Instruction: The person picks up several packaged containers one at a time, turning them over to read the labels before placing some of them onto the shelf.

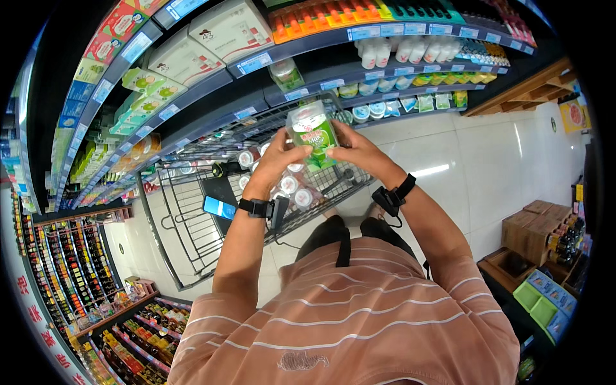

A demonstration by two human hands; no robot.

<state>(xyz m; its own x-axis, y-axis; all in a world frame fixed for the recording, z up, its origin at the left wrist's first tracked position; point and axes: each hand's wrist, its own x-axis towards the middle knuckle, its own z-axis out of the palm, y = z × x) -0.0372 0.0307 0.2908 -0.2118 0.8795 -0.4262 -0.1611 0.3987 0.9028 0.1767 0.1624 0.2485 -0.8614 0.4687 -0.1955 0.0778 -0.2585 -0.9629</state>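
Between them, my left hand [285, 153] and my right hand [355, 147] hold a clear plastic pack with a green printed label [316, 139]. Each thumb presses on its near face, and the other fingers are mostly hidden around its sides. The pack is above the far end of a metal shopping cart [192, 231]. Below my hands, inside the cart, lie several white-lidded containers in clear wrap [289, 185]. A phone with a lit screen [219, 208] rests on a dark flat object [222, 190] toward the handle end.
Shelves with price tags [298, 92] run along the far side, carrying boxes [231, 31], white bottles [375, 53] and a similar clear pack [286, 74]. Cardboard boxes [534, 228] stand at right. Bottle racks [72, 264] fill the lower left. Pale tile floor [428, 154] extends right of the cart.
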